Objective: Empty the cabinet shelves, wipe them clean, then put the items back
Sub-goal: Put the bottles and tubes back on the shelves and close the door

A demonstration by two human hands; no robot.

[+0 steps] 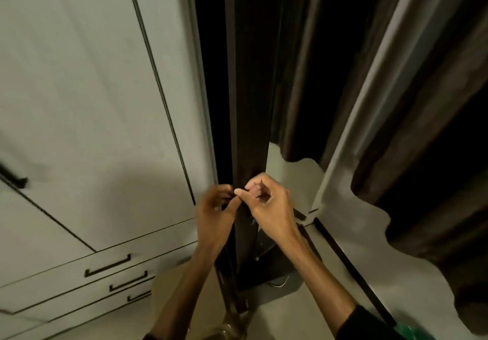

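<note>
We bring our left hand [215, 214] and right hand [266, 203] together, fingertips pinched on the edge of a dark, opened cabinet door [250, 102]; the white cabinet [92, 102] stands to the left, drawers [105, 268] below.

No legible txt, labels, brands or nos. on any surface in view.

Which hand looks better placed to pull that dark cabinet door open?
Probably the left hand: its fingers curl at the dark door's edge, while the right hand sits in front, pinched shut.
</note>
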